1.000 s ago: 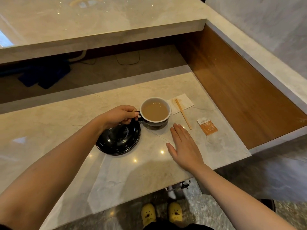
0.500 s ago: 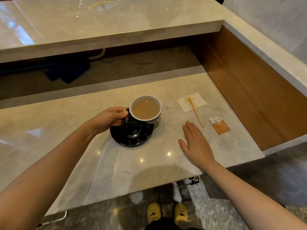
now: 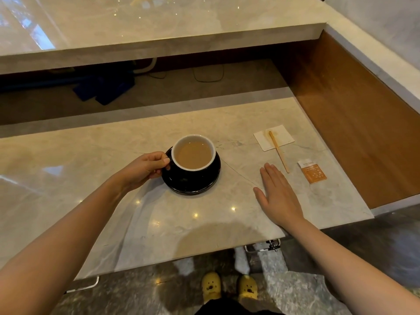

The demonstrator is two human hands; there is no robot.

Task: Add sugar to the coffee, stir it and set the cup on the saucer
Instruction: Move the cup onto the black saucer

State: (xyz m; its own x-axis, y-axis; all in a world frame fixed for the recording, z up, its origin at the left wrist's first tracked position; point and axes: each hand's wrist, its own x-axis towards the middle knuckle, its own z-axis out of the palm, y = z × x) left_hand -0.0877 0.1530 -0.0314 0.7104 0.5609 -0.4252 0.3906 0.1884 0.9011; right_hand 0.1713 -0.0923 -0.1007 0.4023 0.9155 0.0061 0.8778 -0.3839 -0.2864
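A black cup [image 3: 193, 176] with a white inside holds milky coffee and sits on the black saucer [image 3: 211, 183] in the middle of the marble counter. My left hand [image 3: 145, 169] pinches the cup's handle on its left side. My right hand [image 3: 278, 194] lies flat on the counter to the right of the saucer, fingers together and holding nothing. A wooden stir stick [image 3: 279, 151] rests partly on a white napkin [image 3: 281, 136] beyond my right hand. An orange sugar packet [image 3: 313, 172], torn at the top, lies to the right of the stick.
The counter [image 3: 159, 223] ends at a near edge above a dark stone floor, where my yellow slippers [image 3: 229, 287] show. A brown wooden panel [image 3: 354, 133] borders the right side. A higher marble shelf [image 3: 159, 26] runs across the back.
My left hand carried the cup from the counter to the right of the saucer over onto the saucer. My right hand stayed flat on the counter.
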